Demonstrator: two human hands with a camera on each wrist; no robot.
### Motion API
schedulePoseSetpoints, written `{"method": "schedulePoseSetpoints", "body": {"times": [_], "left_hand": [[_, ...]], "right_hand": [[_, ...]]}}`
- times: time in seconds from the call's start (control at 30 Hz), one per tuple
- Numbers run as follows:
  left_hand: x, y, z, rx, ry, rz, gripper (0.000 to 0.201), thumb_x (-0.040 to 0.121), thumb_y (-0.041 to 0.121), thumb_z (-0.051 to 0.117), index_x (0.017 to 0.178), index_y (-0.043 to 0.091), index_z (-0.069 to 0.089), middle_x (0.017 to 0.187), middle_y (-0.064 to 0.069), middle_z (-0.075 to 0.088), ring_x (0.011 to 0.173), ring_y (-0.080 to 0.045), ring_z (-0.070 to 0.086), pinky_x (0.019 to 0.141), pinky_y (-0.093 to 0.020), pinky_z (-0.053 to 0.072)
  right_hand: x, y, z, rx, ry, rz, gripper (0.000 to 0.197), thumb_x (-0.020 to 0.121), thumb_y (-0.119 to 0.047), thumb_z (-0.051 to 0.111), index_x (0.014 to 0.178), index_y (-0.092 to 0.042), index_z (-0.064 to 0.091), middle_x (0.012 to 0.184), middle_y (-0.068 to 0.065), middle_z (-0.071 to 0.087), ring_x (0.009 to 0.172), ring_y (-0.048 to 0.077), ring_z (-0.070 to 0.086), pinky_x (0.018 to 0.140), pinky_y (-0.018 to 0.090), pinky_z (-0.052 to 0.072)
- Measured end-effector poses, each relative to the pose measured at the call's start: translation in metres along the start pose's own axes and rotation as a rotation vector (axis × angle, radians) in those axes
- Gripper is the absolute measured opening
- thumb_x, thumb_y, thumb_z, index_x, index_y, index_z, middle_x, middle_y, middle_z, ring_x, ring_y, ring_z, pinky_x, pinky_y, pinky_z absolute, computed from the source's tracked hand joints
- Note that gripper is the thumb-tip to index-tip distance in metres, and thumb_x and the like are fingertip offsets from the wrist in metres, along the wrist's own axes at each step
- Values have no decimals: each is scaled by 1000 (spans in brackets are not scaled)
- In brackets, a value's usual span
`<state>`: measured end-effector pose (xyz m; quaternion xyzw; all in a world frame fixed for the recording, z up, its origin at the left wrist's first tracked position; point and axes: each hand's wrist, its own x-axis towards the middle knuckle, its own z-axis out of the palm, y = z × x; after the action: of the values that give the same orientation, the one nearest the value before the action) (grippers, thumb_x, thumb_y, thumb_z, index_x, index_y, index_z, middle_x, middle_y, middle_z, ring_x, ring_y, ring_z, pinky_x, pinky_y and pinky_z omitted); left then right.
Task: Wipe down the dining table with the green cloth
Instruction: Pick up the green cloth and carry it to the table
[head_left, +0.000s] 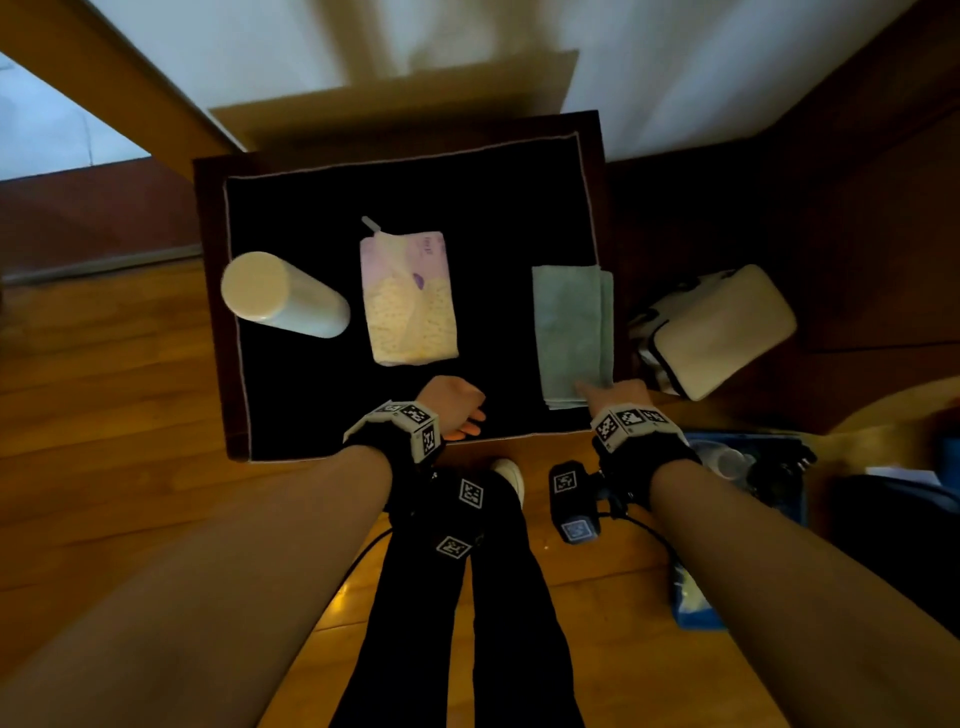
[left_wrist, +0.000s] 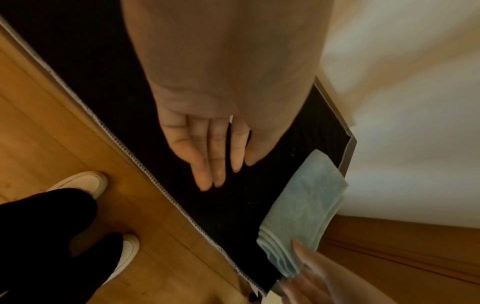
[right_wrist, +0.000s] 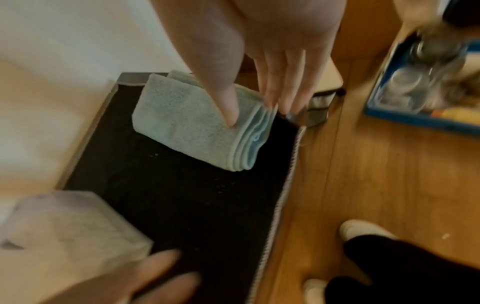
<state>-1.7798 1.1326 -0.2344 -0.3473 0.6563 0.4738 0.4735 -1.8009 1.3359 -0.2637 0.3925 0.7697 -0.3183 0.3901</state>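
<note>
Folded green cloth (head_left: 571, 335) lying on dining table (head_left: 405, 208), far-right side, w/ its right edge overhanging the black mat's border; stacked folded edges facing the near table edge. Right hand (right_wrist: 259, 67) reaching onto cloth's near-right corner: thumb (right_wrist: 228, 102) lying on top of the cloth, fingers (right_wrist: 291, 90) straight & close together, tips pointing down at the cloth's outer edge by the table corner. Not curling round it; whether fingertips touching the edge or just beside it, cannot tell (blurred). Left hand (left_wrist: 207, 148) hovering near front-middle of table, palm down, fingers straight & nearly together, holding nothing; touching the mat or just above, cannot tell.

Sitting on the mat also: tissue pack (head_left: 408, 299) in the middle, flat, between cloth & a white cylinder container (head_left: 283, 296) at left, which looks upright, leaning in the wide-angle view. Wrist trackers w/ black-white markers strapped on both forearms. Beige bag (head_left: 722, 332) resting right of table, just beside cloth's overhanging edge. Blue bin (right_wrist: 420, 82) w/ blurred contents standing on wood floor (head_left: 104, 389) near right forearm. Legs in black trousers, white shoes (left_wrist: 85, 183) standing at table's front.
</note>
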Motion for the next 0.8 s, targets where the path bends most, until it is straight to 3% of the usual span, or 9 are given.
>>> {"method": "schedulePoseSetpoints", "body": {"times": [0.1,0.23,0.3,0.37,0.43,0.57,0.67,0.73,0.8], "left_hand": [[4,0,12,5,-25,-38,26,98,19,42,115,4,56,101,-14,65,58,-14,52,54,-22,41],[0,4,24,-75,-25,-70,27,98,25,44,117,9,53,80,-4,60,58,-16,51,57,-25,41],[-7,15,29,-120,-43,-73,28,98,30,41,117,11,49,89,-5,58,68,-17,54,69,-29,46],[-15,26,31,-167,-51,-9,45,97,40,41,132,12,42,115,-9,55,98,-22,58,91,-35,45],[-29,38,30,-279,-80,63,59,94,48,41,140,13,35,135,-10,49,120,-26,51,103,-39,41],[-60,54,22,-586,-146,200,49,92,45,47,123,7,54,119,-13,61,101,-26,61,87,-38,52],[-93,55,11,-663,-134,273,34,90,47,50,105,18,61,107,-6,68,95,-20,64,80,-35,54],[-116,52,5,-626,-130,316,35,90,48,48,112,23,59,105,-1,67,94,-17,64,75,-32,53],[-140,44,-4,-636,-105,364,40,91,41,51,127,23,49,115,-3,62,101,-22,61,77,-35,53]], "right_hand": [[4,-2,1,23,-65,-101,42,79,-36,65,101,0,58,88,12,61,85,29,58,70,32,48],[-3,-10,4,16,-12,-227,21,83,-25,58,82,-4,55,84,11,51,84,26,54,75,34,41],[-11,-13,5,140,30,-296,14,80,-17,59,76,-9,49,87,13,49,82,23,48,74,34,39],[-26,-19,1,278,-17,-335,12,79,-10,59,90,-9,53,95,14,55,90,24,53,84,40,47],[-43,-28,-9,439,-144,-340,40,81,0,55,120,-3,48,109,13,56,101,25,55,86,38,48],[-85,-43,-32,507,-419,-467,36,80,10,46,111,-6,53,103,14,58,93,28,57,78,37,48],[-129,-54,-47,373,-568,-536,37,82,11,40,115,-2,50,94,8,58,85,20,57,75,31,48],[-150,-63,-52,283,-633,-549,48,76,2,49,123,4,47,97,8,59,87,20,57,80,34,49],[-174,-71,-56,236,-666,-541,48,81,-4,53,128,4,45,103,11,59,93,23,57,86,36,47]]}}
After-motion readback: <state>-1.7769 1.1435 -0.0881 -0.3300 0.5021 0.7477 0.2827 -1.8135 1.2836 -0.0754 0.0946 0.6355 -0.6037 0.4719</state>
